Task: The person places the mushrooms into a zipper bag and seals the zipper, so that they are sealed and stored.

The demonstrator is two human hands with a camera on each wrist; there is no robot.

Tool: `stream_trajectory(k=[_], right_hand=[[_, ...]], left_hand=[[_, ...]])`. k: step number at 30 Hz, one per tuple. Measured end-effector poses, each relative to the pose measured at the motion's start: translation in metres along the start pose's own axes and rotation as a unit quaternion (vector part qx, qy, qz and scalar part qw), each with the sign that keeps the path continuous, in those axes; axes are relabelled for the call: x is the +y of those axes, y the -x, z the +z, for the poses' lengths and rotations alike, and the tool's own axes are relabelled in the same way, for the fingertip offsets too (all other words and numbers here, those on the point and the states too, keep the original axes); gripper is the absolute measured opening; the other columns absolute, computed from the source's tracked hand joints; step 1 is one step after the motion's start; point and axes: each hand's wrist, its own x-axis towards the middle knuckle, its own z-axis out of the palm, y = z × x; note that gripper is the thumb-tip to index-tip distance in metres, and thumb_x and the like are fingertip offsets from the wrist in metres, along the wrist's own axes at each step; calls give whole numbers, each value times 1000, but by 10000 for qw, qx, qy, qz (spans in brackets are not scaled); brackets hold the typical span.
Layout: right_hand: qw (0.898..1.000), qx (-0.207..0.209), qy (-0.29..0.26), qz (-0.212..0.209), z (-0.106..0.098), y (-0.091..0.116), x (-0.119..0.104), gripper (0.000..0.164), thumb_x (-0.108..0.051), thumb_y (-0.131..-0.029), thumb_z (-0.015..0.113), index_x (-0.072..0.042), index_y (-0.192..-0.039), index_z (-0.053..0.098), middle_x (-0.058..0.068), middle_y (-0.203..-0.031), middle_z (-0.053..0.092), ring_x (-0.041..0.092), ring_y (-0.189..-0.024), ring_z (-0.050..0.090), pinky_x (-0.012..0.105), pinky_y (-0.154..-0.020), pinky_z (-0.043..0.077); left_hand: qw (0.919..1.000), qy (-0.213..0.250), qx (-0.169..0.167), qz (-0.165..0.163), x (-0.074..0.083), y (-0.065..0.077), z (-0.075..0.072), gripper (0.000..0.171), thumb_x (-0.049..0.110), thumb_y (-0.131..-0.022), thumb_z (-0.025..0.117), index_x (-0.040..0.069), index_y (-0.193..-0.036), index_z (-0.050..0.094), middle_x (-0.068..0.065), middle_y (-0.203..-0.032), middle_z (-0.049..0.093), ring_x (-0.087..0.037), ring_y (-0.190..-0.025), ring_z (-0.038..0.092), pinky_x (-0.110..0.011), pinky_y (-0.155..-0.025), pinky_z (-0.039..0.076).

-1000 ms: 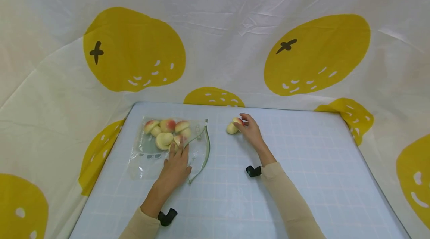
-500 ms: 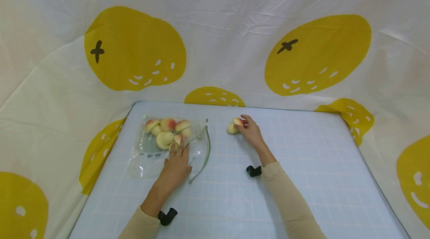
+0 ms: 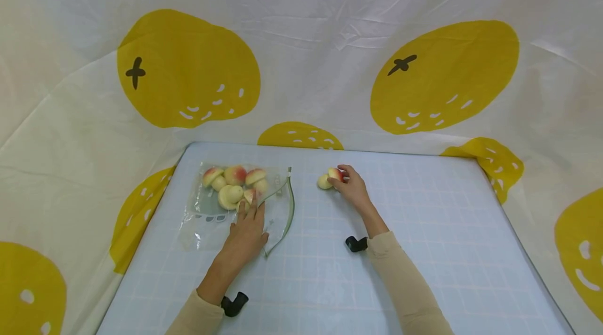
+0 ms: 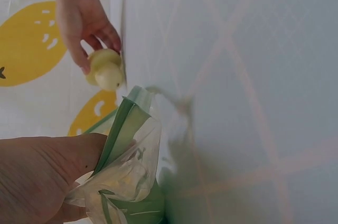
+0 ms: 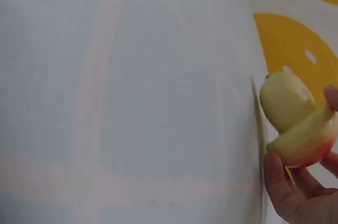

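Observation:
My left hand (image 3: pixel 246 230) holds the mouth of a clear plastic zip bag (image 3: pixel 203 227) with a green closure. The left wrist view shows my thumb at the bag's green edge (image 4: pixel 117 134), its tip partly hidden. Inside the bag lie several yellow mushrooms (image 3: pixel 229 197) with reddish caps. To the right of the bag, my right hand (image 3: pixel 355 188) grips another mushroom (image 3: pixel 325 181) by its red-tinged cap. Its rounded stem (image 5: pixel 285 100) points away from my palm. Whether this mushroom touches the table I cannot tell.
The table carries a pale blue checked cloth (image 3: pixel 424 209). Behind and around it hangs a white fabric sheet (image 3: pixel 315 63) printed with big yellow fruit. Black camera mounts sit at my left wrist (image 3: pixel 234 304) and right wrist (image 3: pixel 355 244).
My right hand has come slightly down toward me, tilting the mushroom a little. My left hand and the bag have stayed where they were.

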Motion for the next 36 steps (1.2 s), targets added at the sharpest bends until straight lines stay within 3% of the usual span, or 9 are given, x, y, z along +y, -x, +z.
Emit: stream_trajectory(k=[16, 27, 36], right_hand=[[9919, 214, -1248, -131, -14, 29, -14, 62, -31, -87, 80, -9, -139, 54, 14, -130, 55, 29, -108, 56, 27, -80, 55], [9878, 177, -1403, -650, -21, 51, -30, 56, -23, -89, 79, -8, -138, 55, 9, -135, 54, 28, -114, 53, 23, -81, 52], [9885, -34, -1265, -833, -3, 61, -34, 58, -21, -89, 78, -5, -140, 54, 12, -136, 56, 32, -115, 54, 30, -87, 49]], left_hand=[[9999, -22, 118, 68, 0, 1, 1, 78, 15, -86, 79, -4, -150, 37, -26, -160, 22, -54, -144, 15, -78, -86, 37], [9999, -50, 72, 62, 0, 0, 2, 79, 16, -87, 78, -4, -150, 36, -26, -160, 22, -54, -144, 14, -78, -87, 37], [10000, -37, 15, -21, -1, 0, 2, 79, 18, -88, 78, -3, -151, 35, -25, -161, 21, -52, -145, 12, -79, -88, 37]])
